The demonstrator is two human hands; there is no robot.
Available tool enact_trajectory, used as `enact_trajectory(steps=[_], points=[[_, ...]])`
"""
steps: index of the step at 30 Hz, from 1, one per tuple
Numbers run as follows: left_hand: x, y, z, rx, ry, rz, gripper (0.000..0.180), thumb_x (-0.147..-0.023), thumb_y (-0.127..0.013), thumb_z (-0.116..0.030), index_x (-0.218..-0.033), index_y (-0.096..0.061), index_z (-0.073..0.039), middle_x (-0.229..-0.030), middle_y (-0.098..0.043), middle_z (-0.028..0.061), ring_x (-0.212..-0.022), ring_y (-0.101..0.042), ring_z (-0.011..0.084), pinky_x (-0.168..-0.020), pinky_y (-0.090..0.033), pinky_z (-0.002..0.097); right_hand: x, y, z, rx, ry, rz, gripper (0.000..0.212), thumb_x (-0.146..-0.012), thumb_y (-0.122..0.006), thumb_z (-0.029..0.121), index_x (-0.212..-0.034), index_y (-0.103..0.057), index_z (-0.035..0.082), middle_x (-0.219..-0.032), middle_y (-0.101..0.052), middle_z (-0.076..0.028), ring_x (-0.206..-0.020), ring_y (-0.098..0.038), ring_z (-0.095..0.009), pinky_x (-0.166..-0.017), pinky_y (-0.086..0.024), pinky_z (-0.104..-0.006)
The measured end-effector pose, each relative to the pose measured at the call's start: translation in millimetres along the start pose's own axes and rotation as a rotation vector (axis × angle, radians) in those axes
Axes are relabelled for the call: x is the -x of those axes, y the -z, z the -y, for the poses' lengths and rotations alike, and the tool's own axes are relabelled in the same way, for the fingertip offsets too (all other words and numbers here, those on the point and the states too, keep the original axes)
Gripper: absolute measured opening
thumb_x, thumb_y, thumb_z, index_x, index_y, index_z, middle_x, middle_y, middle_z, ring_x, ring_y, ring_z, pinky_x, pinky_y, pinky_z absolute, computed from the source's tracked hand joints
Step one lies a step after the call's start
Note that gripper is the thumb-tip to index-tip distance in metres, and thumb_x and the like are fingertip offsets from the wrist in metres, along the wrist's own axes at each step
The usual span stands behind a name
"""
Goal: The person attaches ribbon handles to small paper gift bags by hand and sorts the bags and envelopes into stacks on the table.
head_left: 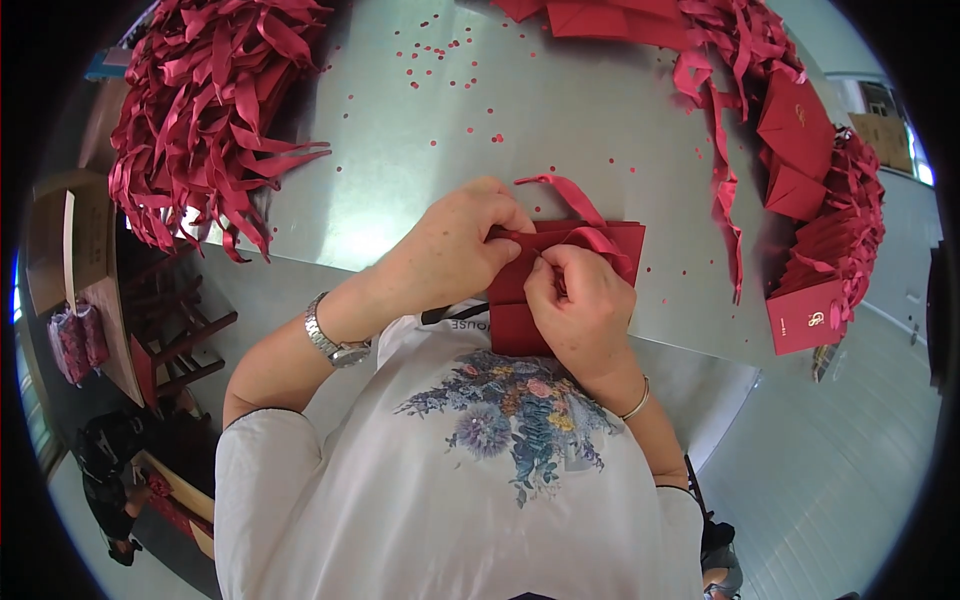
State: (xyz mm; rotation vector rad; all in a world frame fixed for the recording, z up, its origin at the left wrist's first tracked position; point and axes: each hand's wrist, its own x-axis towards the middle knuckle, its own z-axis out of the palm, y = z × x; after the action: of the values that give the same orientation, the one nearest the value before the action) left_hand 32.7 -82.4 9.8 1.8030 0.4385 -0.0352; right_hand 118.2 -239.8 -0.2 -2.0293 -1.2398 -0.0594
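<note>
A red paper gift bag [512, 322] is held at the table's near edge, close against my shirt. My left hand [465, 235] pinches its top edge between thumb and fingers. My right hand [585, 300] is closed at the same rim, fingertips almost meeting those of the left; the exact bit between them is hidden. A red ribbon [575, 196] loops up from the bag's mouth, one end lying toward the table. Another stretch of ribbon passes behind my right knuckles.
A big heap of red ribboned bags [215, 110] covers the table's far left. More bags [797, 135] and a stack of bags [808, 315] line the right. Small red paper dots [434, 143] are scattered over the metal table [400, 190]. A person [110, 480] is at lower left.
</note>
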Motion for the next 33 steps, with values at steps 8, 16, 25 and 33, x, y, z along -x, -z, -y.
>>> enact_trajectory(steps=[8,16,25,33], points=[[3,-1,4,-0.060,-0.089,-0.068,0.010,-0.079,-0.063,0.007,-0.089,-0.064,0.004,-0.094,-0.059,0.0093,-0.082,-0.060,0.0210,-0.073,-0.049,0.0298,-9,-10,8,0.187,0.033,0.109,0.016,-0.076,-0.067,0.006,-0.073,-0.051,0.007,-0.062,-0.054,-0.010,-0.053,-0.059,-0.027,-0.043,-0.049,-0.0356],[1,3,7,-0.080,-0.092,-0.078,0.010,-0.081,-0.061,0.005,-0.091,-0.064,0.004,-0.096,-0.062,0.0126,-0.085,-0.063,0.0249,-0.075,-0.051,0.0322,-19,-8,11,-0.128,-0.360,0.122,0.005,-0.075,-0.067,0.002,-0.076,-0.062,0.003,-0.069,-0.063,-0.011,-0.061,-0.063,-0.030,-0.054,-0.052,-0.0410],[0,5,8,-0.087,-0.078,-0.070,0.011,-0.082,-0.061,0.004,-0.093,-0.064,0.004,-0.096,-0.062,0.0124,-0.084,-0.062,0.0241,-0.076,-0.051,0.0319,-11,-17,8,0.016,-0.167,0.041,0.006,-0.077,-0.067,0.003,-0.079,-0.062,0.004,-0.070,-0.063,-0.012,-0.059,-0.062,-0.029,-0.052,-0.051,-0.0378],[0,3,7,-0.051,-0.063,-0.049,0.014,-0.083,-0.060,0.007,-0.095,-0.064,0.003,-0.095,-0.061,0.0091,-0.084,-0.061,0.0201,-0.076,-0.049,0.0303,-7,6,5,-0.125,-0.235,0.070,0.008,-0.078,-0.068,0.000,-0.083,-0.063,0.004,-0.077,-0.065,-0.010,-0.064,-0.063,-0.024,-0.056,-0.051,-0.0334]])
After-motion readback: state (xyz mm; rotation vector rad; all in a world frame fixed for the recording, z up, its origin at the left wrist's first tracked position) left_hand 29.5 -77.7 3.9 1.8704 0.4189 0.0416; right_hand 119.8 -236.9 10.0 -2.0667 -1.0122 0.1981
